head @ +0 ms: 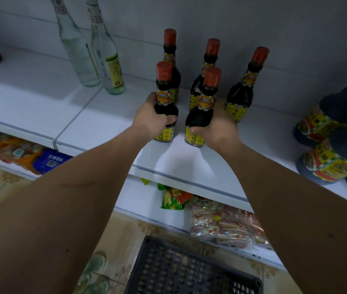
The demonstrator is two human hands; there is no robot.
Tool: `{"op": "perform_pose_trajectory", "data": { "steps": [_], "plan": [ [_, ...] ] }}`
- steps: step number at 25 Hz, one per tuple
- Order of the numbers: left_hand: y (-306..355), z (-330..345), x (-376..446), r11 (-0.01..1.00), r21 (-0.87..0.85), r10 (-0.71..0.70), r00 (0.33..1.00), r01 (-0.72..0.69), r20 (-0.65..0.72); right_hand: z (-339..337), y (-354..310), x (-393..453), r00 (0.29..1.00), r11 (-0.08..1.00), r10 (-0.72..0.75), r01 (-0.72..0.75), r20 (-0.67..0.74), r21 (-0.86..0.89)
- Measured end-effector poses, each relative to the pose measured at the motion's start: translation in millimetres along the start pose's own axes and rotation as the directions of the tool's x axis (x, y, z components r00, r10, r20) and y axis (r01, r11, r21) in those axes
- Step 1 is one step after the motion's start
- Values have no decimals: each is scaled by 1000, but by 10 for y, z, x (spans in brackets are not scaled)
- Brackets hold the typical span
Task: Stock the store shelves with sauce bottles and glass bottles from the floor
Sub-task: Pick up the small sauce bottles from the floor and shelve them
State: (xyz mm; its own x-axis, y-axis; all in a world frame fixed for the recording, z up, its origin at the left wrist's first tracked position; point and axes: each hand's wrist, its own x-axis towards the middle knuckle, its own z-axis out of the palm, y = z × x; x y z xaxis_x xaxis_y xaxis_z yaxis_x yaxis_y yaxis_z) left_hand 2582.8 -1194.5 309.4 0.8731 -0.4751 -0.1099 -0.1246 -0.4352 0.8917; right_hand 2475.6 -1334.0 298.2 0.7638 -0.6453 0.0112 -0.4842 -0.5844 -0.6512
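1. Head view: two dark sauce bottles are being held upright on the white shelf [109,115], one in each hand.
2. The left sauce bottle [164,102] is being gripped round its body by the left hand [150,119], fingers curled about it.
3. The right sauce bottle [200,115] is being clasped likewise by the right hand [219,128].
4. Three more red-capped bottles [208,66] are being faced just behind; both long axes are standing vertical, so release is judged next.
5. Two clear glass bottles [96,58] are being kept further left.
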Motion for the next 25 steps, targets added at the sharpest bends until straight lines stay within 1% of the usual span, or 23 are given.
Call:
{"op": "perform_pose_trajectory", "data": {
  "steps": [4, 8, 12, 14, 19, 25],
  "plan": [
    [-52, -52, 195, 1000, -16, -10, 1000, 10, -4, 141, -40, 238, 1000, 1000, 23, -23, 5, 8],
    [-33, -97, 376, 1000, -31, -9, 999, 7, -54, 158, -95, 396, 999, 999, 41, -40, 30, -22],
    [-26, -102, 517, 999, -30, -23, 999, 22, -26, 74, -44, 373, 997, 998, 10, -6, 72, -56],
    [-42, -116, 550, 999, -27, -23, 1000, 22, -17, 45, -11, 310, 998, 998, -3, 7, 66, -55],
    [-43, -118, 552, 1000, -12, -24, 1000, 24, 4, 122, -38, 358, 999, 999, 16, -15, 31, -34],
    [-36, -142, 560, 1000, 1, -17, 999, 17, 33, 115, -31, 498, 996, 1000, 25, -24, 86, -16]
  ]
}}
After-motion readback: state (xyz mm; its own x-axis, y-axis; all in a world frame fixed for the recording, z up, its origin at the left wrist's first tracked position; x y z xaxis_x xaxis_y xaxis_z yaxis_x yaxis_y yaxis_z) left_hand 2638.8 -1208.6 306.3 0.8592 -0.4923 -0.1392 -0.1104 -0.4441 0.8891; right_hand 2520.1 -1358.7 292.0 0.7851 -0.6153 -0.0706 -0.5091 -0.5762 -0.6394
